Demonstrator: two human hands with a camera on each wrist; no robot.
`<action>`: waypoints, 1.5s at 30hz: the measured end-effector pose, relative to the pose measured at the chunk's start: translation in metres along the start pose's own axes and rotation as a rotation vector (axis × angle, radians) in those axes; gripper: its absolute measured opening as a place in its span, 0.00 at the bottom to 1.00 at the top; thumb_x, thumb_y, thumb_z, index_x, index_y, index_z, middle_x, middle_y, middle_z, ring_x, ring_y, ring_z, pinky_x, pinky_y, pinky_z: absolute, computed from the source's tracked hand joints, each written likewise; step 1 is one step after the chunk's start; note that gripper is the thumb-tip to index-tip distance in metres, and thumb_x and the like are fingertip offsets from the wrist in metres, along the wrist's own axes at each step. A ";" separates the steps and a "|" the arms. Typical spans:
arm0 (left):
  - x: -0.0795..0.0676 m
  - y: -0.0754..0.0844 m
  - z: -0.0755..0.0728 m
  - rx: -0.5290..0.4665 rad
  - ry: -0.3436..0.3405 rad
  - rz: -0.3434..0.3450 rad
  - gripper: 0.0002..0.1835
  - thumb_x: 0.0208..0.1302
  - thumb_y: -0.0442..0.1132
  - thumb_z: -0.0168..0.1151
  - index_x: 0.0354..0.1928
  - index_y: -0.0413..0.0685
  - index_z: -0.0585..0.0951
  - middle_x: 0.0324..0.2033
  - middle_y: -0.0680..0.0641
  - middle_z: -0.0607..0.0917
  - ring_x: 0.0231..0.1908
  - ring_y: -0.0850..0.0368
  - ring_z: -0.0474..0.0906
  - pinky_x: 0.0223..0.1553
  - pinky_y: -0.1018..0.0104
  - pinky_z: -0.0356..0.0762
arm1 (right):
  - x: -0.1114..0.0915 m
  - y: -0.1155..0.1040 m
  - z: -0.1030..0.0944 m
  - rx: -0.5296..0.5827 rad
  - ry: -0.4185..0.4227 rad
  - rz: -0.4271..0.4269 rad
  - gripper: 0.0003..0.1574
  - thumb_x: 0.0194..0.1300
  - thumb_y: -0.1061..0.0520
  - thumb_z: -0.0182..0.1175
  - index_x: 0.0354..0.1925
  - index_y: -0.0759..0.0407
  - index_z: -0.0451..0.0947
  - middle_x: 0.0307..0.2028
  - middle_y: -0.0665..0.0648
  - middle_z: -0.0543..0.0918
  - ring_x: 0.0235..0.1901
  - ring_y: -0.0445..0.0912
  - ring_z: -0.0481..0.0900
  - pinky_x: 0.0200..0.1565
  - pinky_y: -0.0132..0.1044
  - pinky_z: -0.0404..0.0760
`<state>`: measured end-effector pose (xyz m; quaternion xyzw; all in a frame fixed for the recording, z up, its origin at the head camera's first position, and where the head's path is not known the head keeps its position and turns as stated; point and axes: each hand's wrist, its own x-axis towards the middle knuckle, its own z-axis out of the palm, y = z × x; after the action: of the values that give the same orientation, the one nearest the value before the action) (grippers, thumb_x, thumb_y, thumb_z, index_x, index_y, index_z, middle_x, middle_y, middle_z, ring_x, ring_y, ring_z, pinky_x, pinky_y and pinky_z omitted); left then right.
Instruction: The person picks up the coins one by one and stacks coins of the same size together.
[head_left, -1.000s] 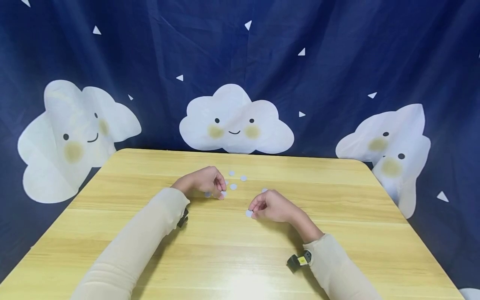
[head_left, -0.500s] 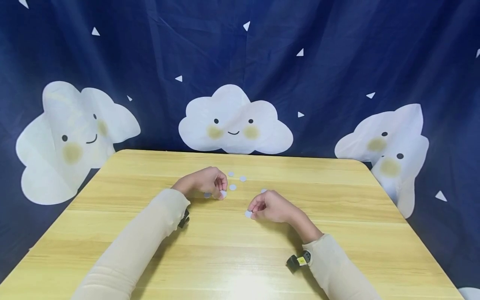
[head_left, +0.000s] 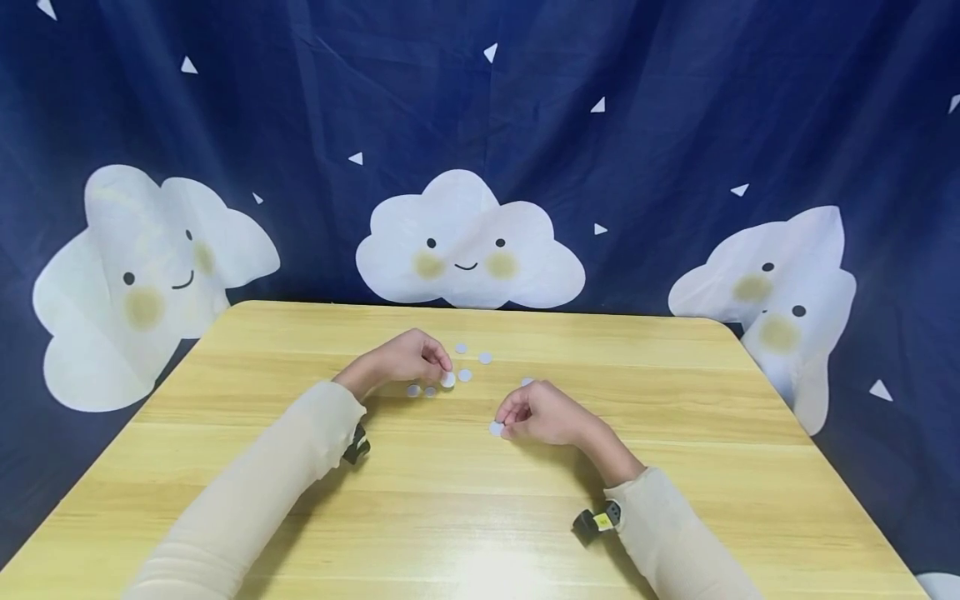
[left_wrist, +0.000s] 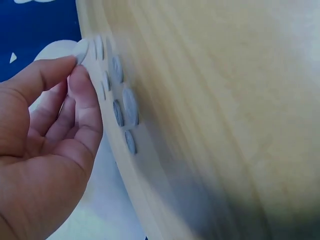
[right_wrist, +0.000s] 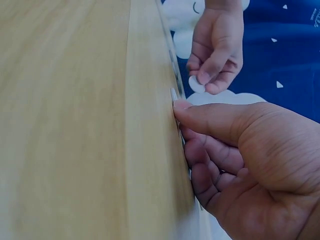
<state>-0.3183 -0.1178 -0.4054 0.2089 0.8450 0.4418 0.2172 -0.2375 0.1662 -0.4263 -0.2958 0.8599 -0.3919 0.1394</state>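
OK, 8 white discs (head_left: 465, 376) visible in the head view: 1 per hand, the other 6 on the table (head_left: 480, 517). L hand (head_left: 414, 357) pinches its disc btwn thumb & fingertip, held clear of the tabletop; 3 loose discs lie just beyond it and 2 just on its near side. R hand (head_left: 546, 414) pinches the other one w/ thumb & finger, low over the wood (can't tell if it touches). Hands are apart from each other.

Hard to make out: 6th loose disc is pt. hidden behind R hand; the count in the L wrist view is unclear, as discs sit nearly edge-on and overlap. R hand's disc shows only as a thin rim in the R wrist view. 2 sleeves (head_left: 247, 492), both cut off at the bottom; 2 black wrist devices (head_left: 587, 527), L one pt. covered. Table's near edge is out of frame.
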 end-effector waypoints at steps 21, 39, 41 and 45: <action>-0.028 0.011 0.042 -0.242 0.088 -0.110 0.06 0.60 0.25 0.64 0.39 0.35 0.84 0.39 0.43 0.85 0.36 0.55 0.81 0.42 0.64 0.84 | 0.001 0.000 0.000 -0.005 0.002 -0.010 0.05 0.60 0.66 0.72 0.37 0.58 0.87 0.29 0.47 0.86 0.32 0.39 0.82 0.41 0.34 0.83; -0.033 0.026 0.076 -0.411 0.076 -0.149 0.06 0.62 0.24 0.66 0.41 0.31 0.84 0.40 0.40 0.85 0.38 0.53 0.85 0.47 0.60 0.86 | 0.001 0.000 -0.001 -0.024 -0.004 -0.021 0.06 0.61 0.66 0.72 0.37 0.60 0.87 0.29 0.47 0.86 0.32 0.39 0.82 0.41 0.33 0.82; -0.033 0.028 0.080 -0.421 0.078 -0.153 0.06 0.61 0.24 0.66 0.41 0.31 0.84 0.39 0.40 0.85 0.37 0.53 0.86 0.46 0.59 0.86 | 0.001 0.000 -0.001 -0.023 -0.003 -0.024 0.06 0.60 0.66 0.72 0.37 0.60 0.87 0.30 0.48 0.86 0.32 0.39 0.82 0.41 0.33 0.83; -0.032 0.030 0.089 -0.429 0.095 -0.167 0.06 0.60 0.23 0.67 0.39 0.31 0.84 0.37 0.40 0.85 0.35 0.54 0.86 0.43 0.61 0.86 | 0.002 0.000 -0.001 -0.012 -0.005 -0.027 0.06 0.60 0.66 0.72 0.37 0.60 0.87 0.30 0.49 0.87 0.33 0.40 0.82 0.42 0.33 0.83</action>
<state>-0.2379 -0.0615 -0.4203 0.0662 0.7553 0.6013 0.2522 -0.2391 0.1655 -0.4253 -0.3091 0.8578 -0.3879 0.1345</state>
